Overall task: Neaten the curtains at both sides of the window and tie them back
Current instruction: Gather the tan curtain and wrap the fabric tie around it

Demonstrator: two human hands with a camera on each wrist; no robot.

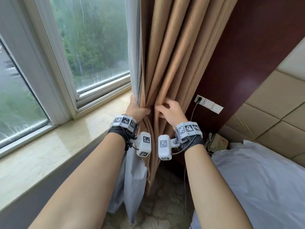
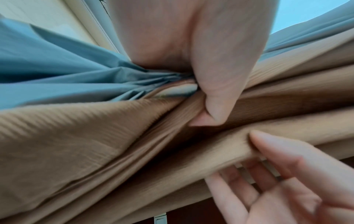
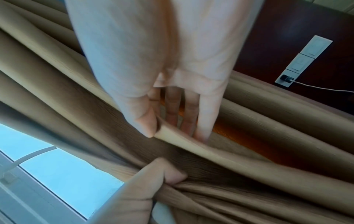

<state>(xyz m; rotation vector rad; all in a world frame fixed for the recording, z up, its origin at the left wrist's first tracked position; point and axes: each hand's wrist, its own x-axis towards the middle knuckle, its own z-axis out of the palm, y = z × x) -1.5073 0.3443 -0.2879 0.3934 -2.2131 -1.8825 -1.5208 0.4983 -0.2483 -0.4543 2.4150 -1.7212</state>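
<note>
A tan ribbed curtain (image 1: 171, 52) with a pale grey lining (image 1: 134, 47) hangs in folds at the right side of the window (image 1: 92, 47). My left hand (image 1: 137, 109) grips the gathered bunch of curtain and lining at sill height, thumb across the front. In the left wrist view its thumb (image 2: 220, 91) presses into the tan folds (image 2: 76, 136) beside the blue-grey lining (image 2: 57, 72). My right hand (image 1: 168, 109) pinches one tan fold (image 3: 184, 141) between thumb (image 3: 145, 121) and fingers (image 3: 205, 118), just right of the left hand. No tieback is visible.
A marble sill (image 1: 49, 151) runs along the window at left. A dark wood wall panel (image 1: 247, 63) carries a switch and socket plate (image 1: 208, 104) with a plugged cable. A bed with white bedding (image 1: 257, 179) and a padded headboard (image 1: 272, 100) stands at right.
</note>
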